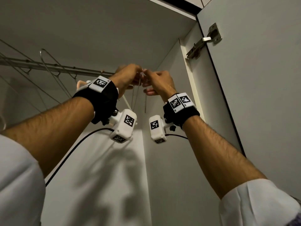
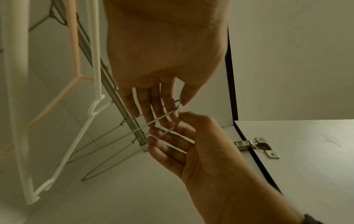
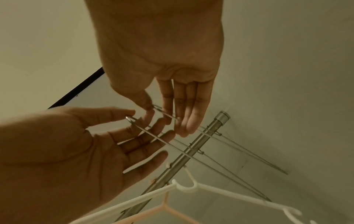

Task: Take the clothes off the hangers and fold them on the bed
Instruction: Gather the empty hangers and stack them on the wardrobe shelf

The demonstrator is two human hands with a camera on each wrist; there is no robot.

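Left hand: your left hand (image 1: 125,75) is raised at the middle of the head view, just under the rail. In the left wrist view its thumb and fingers (image 2: 168,104) pinch the bent end of a wire hanger (image 2: 153,122); the other fingers are stretched out behind the wire.

Right hand: your right hand (image 1: 160,82) is up beside the left one, the fingertips almost meeting. In the right wrist view its thumb and forefinger pinch the tip of a second wire (image 3: 164,113) — the remaining fingers (image 3: 187,118) lie straight along it.

Wire hangers: thin metal ones, bare, hooked over the rail (image 2: 122,106) near its end. Their long arms fan out toward the lower left of the left wrist view. More bare wire hangers (image 1: 48,66) hang at the left of the head view.

Plastic hangers: a white hanger (image 3: 210,189) and a peach hanger (image 2: 74,45) are on the same rail, further from its end, both bare as far as shown.

Clothes: a white cloth (image 1: 97,168) fills the lower middle of the head view below your wrists — whether it hangs from a hanger I cannot tell.

Wardrobe: pale grey walls, with a door (image 1: 260,95) open at the right and a metal hinge (image 1: 205,41) at the upper right.
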